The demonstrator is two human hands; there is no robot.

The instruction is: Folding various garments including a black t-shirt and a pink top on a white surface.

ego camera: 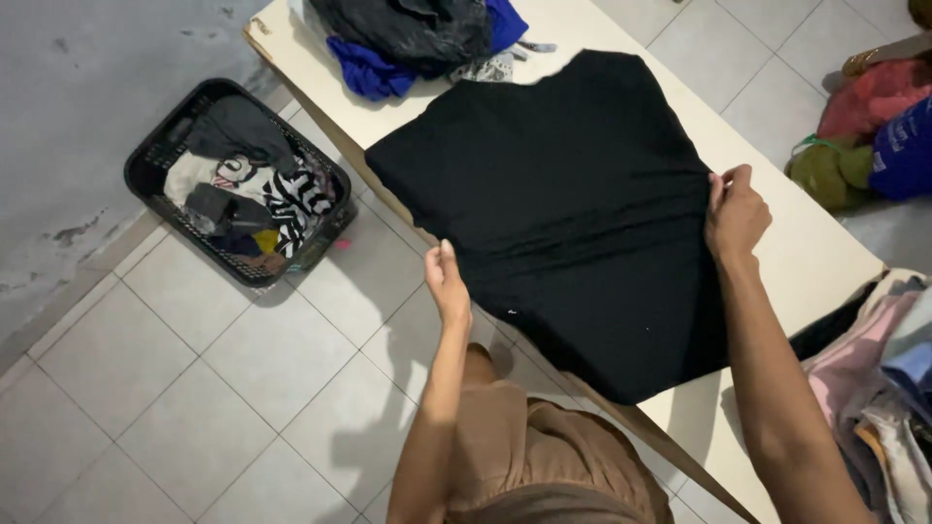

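A black garment (573, 209) lies spread flat on a cream table (815, 257). My left hand (447, 281) pinches its near left edge, where the cloth hangs over the table's side. At the garment's right edge, my right hand (735, 212) has its fingers closed on the fabric. Both arms reach in from the bottom of the view.
A black laundry basket (146, 155) full of mixed clothes stands on the tiled floor at left. A heap of dark and blue clothes (413, 39) sits at the table's far end. More folded clothes (888, 388) lie at right, with coloured bags (874, 126) beyond.
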